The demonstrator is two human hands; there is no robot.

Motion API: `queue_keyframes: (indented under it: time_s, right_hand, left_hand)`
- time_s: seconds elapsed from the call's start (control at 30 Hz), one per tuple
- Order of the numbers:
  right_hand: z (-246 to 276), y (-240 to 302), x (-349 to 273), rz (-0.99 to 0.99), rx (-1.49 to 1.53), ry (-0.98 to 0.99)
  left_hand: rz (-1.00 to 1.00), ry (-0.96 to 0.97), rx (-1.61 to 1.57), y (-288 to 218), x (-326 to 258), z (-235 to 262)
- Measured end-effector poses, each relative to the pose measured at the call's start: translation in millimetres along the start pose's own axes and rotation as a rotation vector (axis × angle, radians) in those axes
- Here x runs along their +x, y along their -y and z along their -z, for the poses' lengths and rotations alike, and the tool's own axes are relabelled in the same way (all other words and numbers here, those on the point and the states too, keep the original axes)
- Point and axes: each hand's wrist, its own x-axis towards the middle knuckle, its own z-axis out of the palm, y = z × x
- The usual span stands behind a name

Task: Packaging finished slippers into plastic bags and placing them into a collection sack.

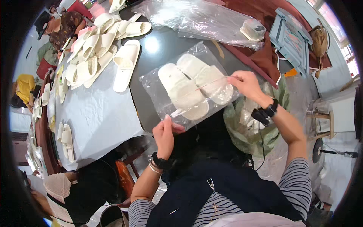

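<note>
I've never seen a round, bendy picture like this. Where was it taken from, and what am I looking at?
There is no robot here: these are a person's two bare hands, seen from a fisheye camera worn on the head and looking down. Its wide lens bends straight edges near the rim. The left hand grips the near edge of a clear plastic bag, and the right hand grips its right side. Inside lies a pair of cream slippers. On the table, a pile of loose slippers sits to the left, and clear plastic film is spread across the far side.
</note>
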Motion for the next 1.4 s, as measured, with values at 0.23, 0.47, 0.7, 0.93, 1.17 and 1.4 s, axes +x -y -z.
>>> queue_keyframes:
  time_s: [0.23,0.47,0.7,0.93,1.17,1.4]
  right_hand:
    - [-49.8,-29.5,-6.6,0.203,0.249,-0.489]
    - [-30.0,-8.1,-91.4,-0.509,1.059,-0.066]
    - [-70.6,-30.2,-109.2,-0.417,1.430,-0.024]
    - [0.7,-54.5,-165.5,-0.302,0.818,-0.473]
    - [160.0,-163.5,-266.9,-0.308,0.812,-0.790]
    - [134.0,-168.1,-207.7,-0.261,0.401,-0.097]
  left_hand:
    - [0.671,-0.069,-0.566,-2.5,-3.2,-17.7]
    - [0.958,0.277,-0.591,-16.2,-9.3,-51.8]
    - [1.051,0.857,-0.333,-27.8,-14.4,-110.4]
    - [0.664,1.238,-0.328,-54.3,3.2,-149.4]
    - [-0.828,1.146,0.632,-34.3,8.6,-180.0]
    - [-0.966,1.442,0.732,-10.3,-17.1,-194.7]
